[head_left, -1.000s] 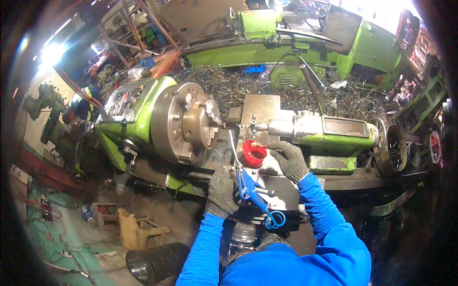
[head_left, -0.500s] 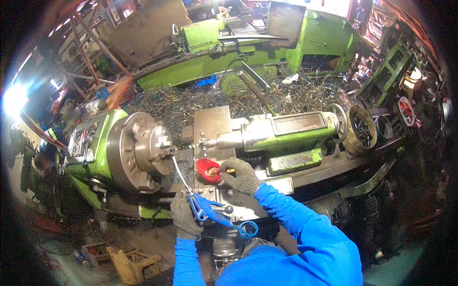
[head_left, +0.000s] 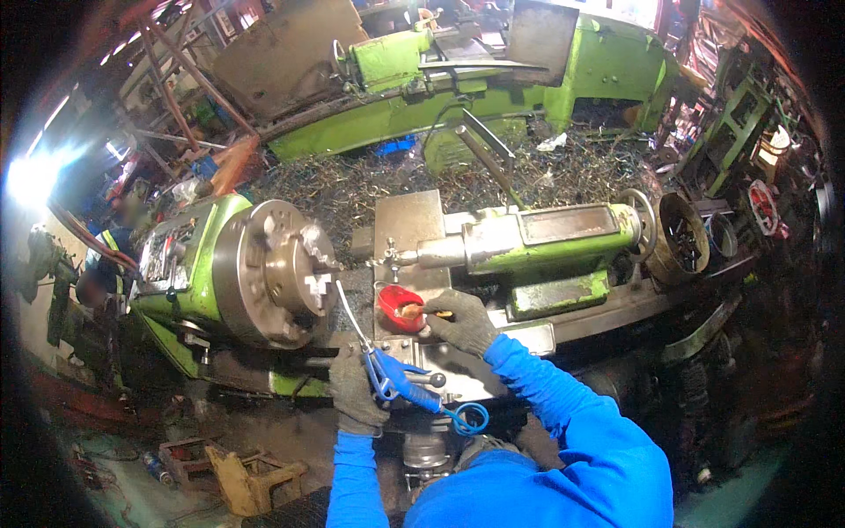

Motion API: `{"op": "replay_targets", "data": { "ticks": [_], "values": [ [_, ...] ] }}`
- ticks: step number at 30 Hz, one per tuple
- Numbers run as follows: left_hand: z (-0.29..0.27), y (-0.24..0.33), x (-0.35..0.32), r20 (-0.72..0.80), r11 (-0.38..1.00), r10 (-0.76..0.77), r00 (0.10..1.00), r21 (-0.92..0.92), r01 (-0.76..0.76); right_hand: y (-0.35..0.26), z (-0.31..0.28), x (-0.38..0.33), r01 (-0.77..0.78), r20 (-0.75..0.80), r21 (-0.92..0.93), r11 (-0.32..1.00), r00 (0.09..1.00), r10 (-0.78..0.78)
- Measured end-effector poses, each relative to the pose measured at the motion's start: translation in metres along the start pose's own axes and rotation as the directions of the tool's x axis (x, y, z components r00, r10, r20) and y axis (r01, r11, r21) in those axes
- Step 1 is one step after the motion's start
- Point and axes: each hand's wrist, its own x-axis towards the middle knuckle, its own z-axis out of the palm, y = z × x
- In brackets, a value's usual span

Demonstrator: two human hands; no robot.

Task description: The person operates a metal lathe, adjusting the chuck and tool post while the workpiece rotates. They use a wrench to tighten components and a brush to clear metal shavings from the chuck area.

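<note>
My gloved right hand pinches a small brush; its tan end is inside the mouth of a red container. The container sits on the lathe carriage, its wire handle looped to one side. Curled on the near side of the carriage is my gloved left hand, right against a blue air blow gun. That gun partly covers the fingers, so what they grip is hidden. Its thin nozzle points up toward the lathe chuck, and a coiled blue hose trails from its handle.
Right of the carriage stands the green tailstock with its handwheel. A ball-ended lever sticks up beside the blow gun. Metal shavings cover the ground behind the bed, before another green machine. A round bin stands far right.
The whole scene has shifted slightly to the right in view. The chuck's jaws have turned to another position. More of the brush's tan end shows in the red container.
</note>
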Motion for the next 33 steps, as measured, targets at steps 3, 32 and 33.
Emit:
{"op": "replay_targets", "data": {
  "ticks": [3, 32, 33],
  "values": [
    [-0.011, 0.031, 0.004, -0.029, 0.976, -0.131, 0.991, -0.181, 0.124, 0.004, -0.001, -0.004, 0.081, -0.082, 0.013, 0.997, 0.993, -0.080],
    [-0.011, 0.024, -0.001, -0.130, 0.983, 0.184, 0.974, 0.048, -0.179, 0.012, 0.100, 0.174, -0.389, -0.033, -0.101, 0.916, 0.921, 0.387],
    [-0.013, 0.025, -0.001, -0.133, 0.979, 0.202, 0.970, 0.057, -0.196, 0.014, 0.103, 0.177, -0.382, -0.030, -0.131, 0.915, 0.924, 0.382]
  ]
}}
